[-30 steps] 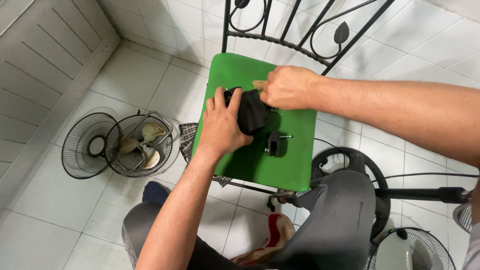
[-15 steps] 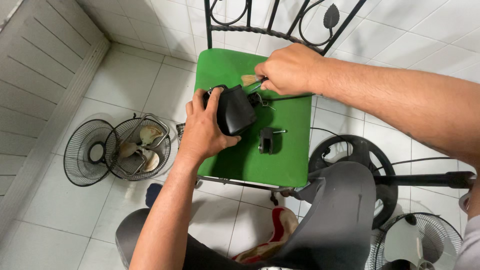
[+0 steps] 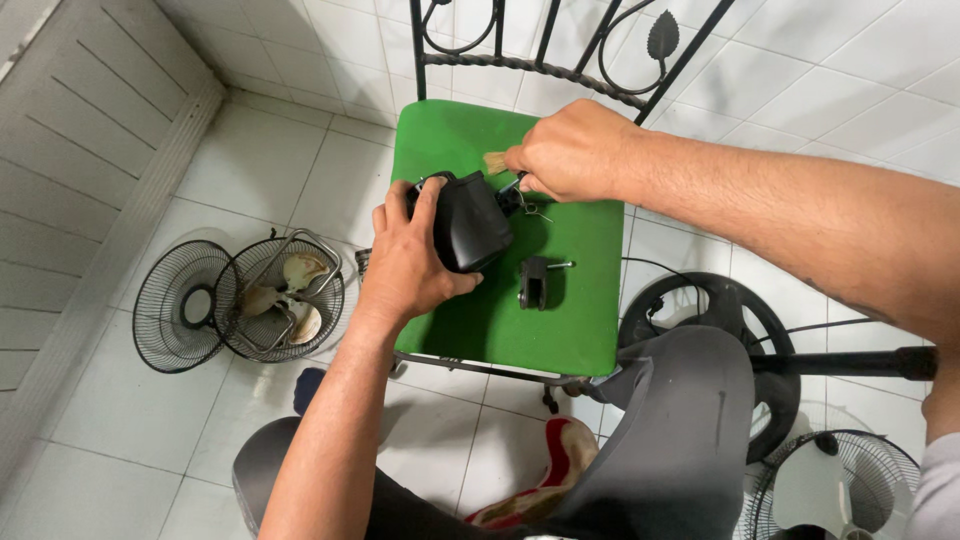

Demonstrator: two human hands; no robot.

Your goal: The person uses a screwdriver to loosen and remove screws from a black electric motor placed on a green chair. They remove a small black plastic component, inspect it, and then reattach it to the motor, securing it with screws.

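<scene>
While white floor tiles [image 3: 250,170] surround green chair seat [image 3: 580,300] | left hand [image 3: 410,265] grips black housing [image 3: 470,220] | right hand [image 3: 570,155] clenched, maybe brush [image 3: 495,163]

The black housing [image 3: 470,220] looks like smooth, shiny plastic. The chair seat [image 3: 590,300] has soft green cloth. The chair back [image 3: 545,65] is dark metal. The floor tiles [image 3: 250,160] are glossy white.

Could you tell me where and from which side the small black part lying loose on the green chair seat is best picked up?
Take the small black part across its blocky black body, coming straight down from above. It lies flat and free on the green seat, clear of the left hand. The thin metal pin sticking out to its right looks too slim for a steady grip.
</scene>
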